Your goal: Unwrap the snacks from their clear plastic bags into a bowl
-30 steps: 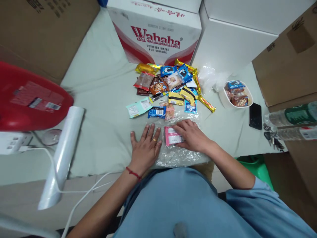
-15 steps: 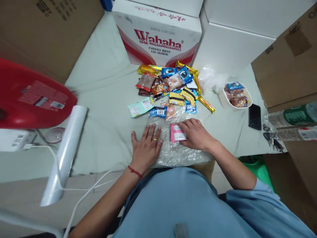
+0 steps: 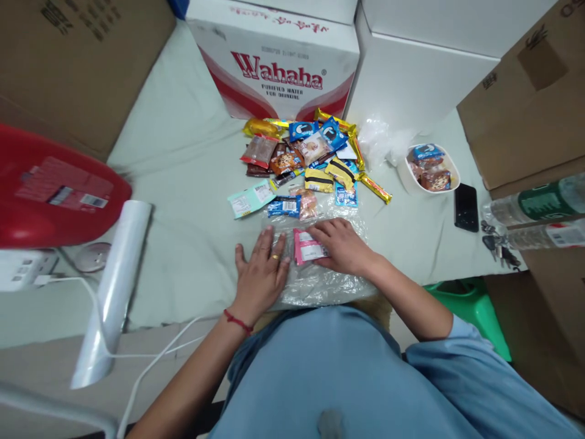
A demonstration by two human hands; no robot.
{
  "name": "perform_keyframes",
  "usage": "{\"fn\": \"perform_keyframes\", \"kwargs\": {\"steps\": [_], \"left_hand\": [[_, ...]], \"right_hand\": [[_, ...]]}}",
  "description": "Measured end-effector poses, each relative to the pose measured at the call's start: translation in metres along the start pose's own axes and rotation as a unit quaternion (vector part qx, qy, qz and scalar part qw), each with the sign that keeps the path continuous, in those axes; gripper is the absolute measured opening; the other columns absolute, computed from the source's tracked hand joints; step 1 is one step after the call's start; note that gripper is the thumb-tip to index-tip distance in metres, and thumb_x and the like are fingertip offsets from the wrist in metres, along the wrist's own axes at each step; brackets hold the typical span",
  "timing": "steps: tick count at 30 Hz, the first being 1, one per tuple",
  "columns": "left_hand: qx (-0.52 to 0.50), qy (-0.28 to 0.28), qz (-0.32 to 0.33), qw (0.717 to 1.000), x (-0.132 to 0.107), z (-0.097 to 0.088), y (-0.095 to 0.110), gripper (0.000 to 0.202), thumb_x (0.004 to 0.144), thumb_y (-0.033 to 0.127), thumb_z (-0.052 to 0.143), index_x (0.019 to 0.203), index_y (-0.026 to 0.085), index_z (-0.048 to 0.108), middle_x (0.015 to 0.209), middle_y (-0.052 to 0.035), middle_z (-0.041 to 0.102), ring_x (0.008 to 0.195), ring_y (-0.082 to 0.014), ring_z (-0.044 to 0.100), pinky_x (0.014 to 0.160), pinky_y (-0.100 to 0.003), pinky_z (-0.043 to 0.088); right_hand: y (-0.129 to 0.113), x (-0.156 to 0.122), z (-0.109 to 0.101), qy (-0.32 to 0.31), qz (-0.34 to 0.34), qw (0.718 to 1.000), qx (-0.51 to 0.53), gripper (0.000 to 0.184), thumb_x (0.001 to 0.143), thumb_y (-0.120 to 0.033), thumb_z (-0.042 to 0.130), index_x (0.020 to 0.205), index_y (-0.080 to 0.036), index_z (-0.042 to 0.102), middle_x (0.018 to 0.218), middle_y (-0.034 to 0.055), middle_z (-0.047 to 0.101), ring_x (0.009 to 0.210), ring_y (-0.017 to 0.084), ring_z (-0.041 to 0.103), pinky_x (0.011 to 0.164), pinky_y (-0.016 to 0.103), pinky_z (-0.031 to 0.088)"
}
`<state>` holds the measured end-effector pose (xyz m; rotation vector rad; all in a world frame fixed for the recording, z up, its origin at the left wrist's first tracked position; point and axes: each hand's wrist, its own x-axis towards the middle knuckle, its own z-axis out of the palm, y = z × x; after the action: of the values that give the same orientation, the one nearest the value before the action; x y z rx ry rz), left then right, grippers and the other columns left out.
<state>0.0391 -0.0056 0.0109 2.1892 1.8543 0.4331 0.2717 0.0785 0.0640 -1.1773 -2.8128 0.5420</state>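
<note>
A pink snack packet (image 3: 309,250) with a white label lies on a sheet of clear plastic film (image 3: 315,289) at the table's near edge. My right hand (image 3: 340,245) grips the packet's right side, its fingers bent over it. Flat on the film's left part rests my left hand (image 3: 261,268), fingers spread, holding nothing. Just beyond the hands are a blue snack packet (image 3: 284,206), a mint-green packet (image 3: 250,199) and a heap of wrapped snacks (image 3: 287,160). Yellow packets (image 3: 319,180) lie at the heap's front.
A white tub (image 3: 406,174) of snacks, a phone (image 3: 466,207), keys (image 3: 500,250) and plastic bottles (image 3: 543,204) are at right. To the left stand a red container (image 3: 59,189), a roll of film (image 3: 112,292) and a power strip (image 3: 22,268). Boxes (image 3: 274,67) line the back.
My right hand has slid the pink packet slightly left, nearer my left hand. The whole view has shifted a little; my left hand stays flat.
</note>
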Motion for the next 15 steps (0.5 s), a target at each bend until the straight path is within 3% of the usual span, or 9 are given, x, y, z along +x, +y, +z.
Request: {"fn": "perform_keyframes", "kwargs": {"steps": [3,5,6,8,10,12,15], "left_hand": [[-0.042,0.085,0.024,0.995,-0.006,-0.009,-0.016,0.068,0.1,0.03,0.049,0.164,0.025,0.026,0.173,-0.0177,0.018,0.158,-0.0345,0.026,0.122,-0.063,0.028],[-0.062,0.13,0.083,0.986,-0.013,-0.02,-0.025,0.073,0.095,0.021,0.054,0.162,0.027,0.027,0.173,-0.0144,0.021,0.159,-0.0328,0.023,0.123,-0.06,0.031],[-0.074,0.125,0.134,0.98,-0.017,-0.026,-0.027,0.074,0.093,0.017,0.054,0.161,0.03,0.029,0.172,-0.012,0.026,0.159,-0.0313,0.024,0.125,-0.06,0.029],[-0.108,0.06,0.244,0.962,-0.025,-0.035,-0.03,0.074,0.089,0.013,0.051,0.159,0.032,0.032,0.167,-0.0098,0.037,0.157,-0.0291,0.03,0.126,-0.063,0.024],[-0.138,-0.027,0.304,0.942,-0.032,-0.039,-0.03,0.07,0.089,0.014,0.05,0.155,0.028,0.036,0.164,-0.0126,0.043,0.154,-0.029,0.037,0.126,-0.065,0.022],[-0.14,-0.077,0.298,0.941,-0.035,-0.037,-0.031,0.057,0.091,0.017,0.053,0.147,0.024,0.045,0.16,-0.0156,0.047,0.152,-0.03,0.04,0.126,-0.065,0.021],[-0.151,-0.08,0.271,0.947,-0.033,-0.032,-0.035,0.028,0.095,0.018,0.056,0.121,0.024,0.063,0.143,-0.0104,0.066,0.143,-0.026,0.053,0.127,-0.058,0.021]], "right_hand": [[0.011,-0.032,-0.001,0.085,-0.029,0.995,0.045,0.065,0.094,-0.045,0.069,0.149,-0.019,0.046,0.146,0.0191,0.053,0.133,0.034,0.048,0.111,0.055,0.038],[0.014,-0.063,-0.001,0.13,-0.057,0.986,0.084,0.057,0.098,-0.045,0.065,0.145,-0.019,0.049,0.137,0.0185,0.058,0.125,0.032,0.054,0.103,0.051,0.046],[0.013,-0.079,0.001,0.137,-0.074,0.983,0.099,0.055,0.097,-0.046,0.065,0.143,-0.02,0.051,0.13,0.0173,0.061,0.119,0.031,0.057,0.099,0.05,0.049],[0.01,-0.109,0.01,0.128,-0.098,0.981,0.104,0.059,0.093,-0.053,0.07,0.139,-0.019,0.054,0.123,0.0161,0.063,0.114,0.032,0.059,0.096,0.051,0.05],[0.006,-0.132,0.023,0.107,-0.097,0.986,0.087,0.059,0.091,-0.053,0.072,0.136,-0.018,0.057,0.124,0.0169,0.064,0.118,0.034,0.058,0.101,0.056,0.049],[0.005,-0.144,0.034,0.09,-0.076,0.99,0.082,0.041,0.096,-0.041,0.068,0.13,-0.019,0.062,0.128,0.0162,0.065,0.123,0.033,0.056,0.106,0.057,0.047],[0.012,-0.142,0.033,0.096,-0.056,0.984,0.142,0.017,0.1,-0.023,0.058,0.114,-0.023,0.068,0.121,0.012,0.068,0.118,0.027,0.06,0.103,0.051,0.05]]}}
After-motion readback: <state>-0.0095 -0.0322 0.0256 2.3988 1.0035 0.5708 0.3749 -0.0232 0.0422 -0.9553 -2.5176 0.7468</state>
